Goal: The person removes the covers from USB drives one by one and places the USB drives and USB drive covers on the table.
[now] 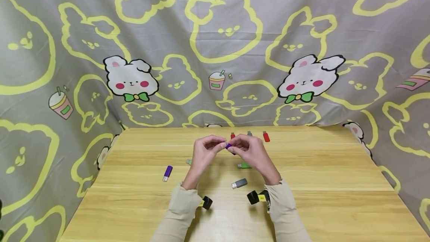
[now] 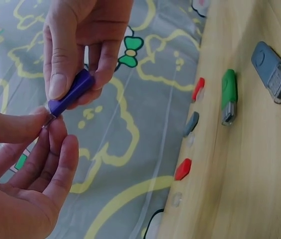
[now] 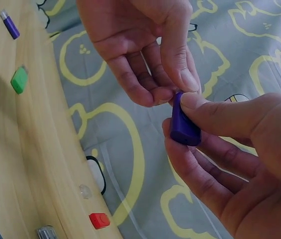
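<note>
A purple USB flash drive is held up above the far part of the table, between both hands. My right hand grips its purple body with the thumb and fingers, as the right wrist view shows on the drive. Thumb and fingertips of my left hand pinch the plug end, where a small clear or metallic piece shows; whether a cap covers it I cannot tell. The left hand's remaining fingers are loosely bent.
On the wooden table lie a second purple drive, a grey one, a green one, a partly hidden green one and a red one. A patterned curtain hangs behind the far edge.
</note>
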### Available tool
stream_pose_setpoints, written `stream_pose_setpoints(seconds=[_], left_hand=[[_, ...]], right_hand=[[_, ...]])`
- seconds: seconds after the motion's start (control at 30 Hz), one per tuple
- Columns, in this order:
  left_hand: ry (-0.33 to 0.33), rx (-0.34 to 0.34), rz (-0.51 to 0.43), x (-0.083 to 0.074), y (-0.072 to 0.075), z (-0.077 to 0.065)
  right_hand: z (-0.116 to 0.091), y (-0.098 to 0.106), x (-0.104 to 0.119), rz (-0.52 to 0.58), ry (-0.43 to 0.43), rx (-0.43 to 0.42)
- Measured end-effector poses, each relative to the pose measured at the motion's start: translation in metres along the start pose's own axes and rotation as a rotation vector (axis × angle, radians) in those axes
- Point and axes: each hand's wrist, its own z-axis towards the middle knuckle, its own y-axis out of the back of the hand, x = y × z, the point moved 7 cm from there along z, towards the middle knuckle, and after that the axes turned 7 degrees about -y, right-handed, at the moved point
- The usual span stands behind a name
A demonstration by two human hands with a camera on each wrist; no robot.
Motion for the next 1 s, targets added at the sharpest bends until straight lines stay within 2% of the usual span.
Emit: stream_pose_setpoints(seconds=[0.23,0.37,0.47,0.67,0.8,1.0], left_hand=[[0.008,-0.024,0.013,0.000,0.003,-0.001],[0.006,-0.114,0.011,-0.004,0.021,-0.001],[0.009,-0.141,0.005,-0.007,0.031,0.000],[0.042,-0.090,0.008,-0.004,0.030,0.003],[0.031,-0.068,0.038,-0.003,0.036,0.004],[0.040,-0.039,0.087,0.001,0.042,0.006]], right_hand=[[-0.001,0.000,0.003,-0.030,-0.005,0.020],[-0.002,0.003,-0.001,-0.045,-0.042,0.028],[-0.002,0.006,-0.005,-0.034,-0.058,0.031],[-0.001,0.002,-0.006,-0.040,-0.040,0.044],[0.001,0.001,-0.008,-0.071,-0.029,0.041],[0.007,0.001,-0.020,-0.071,-0.057,0.014]])
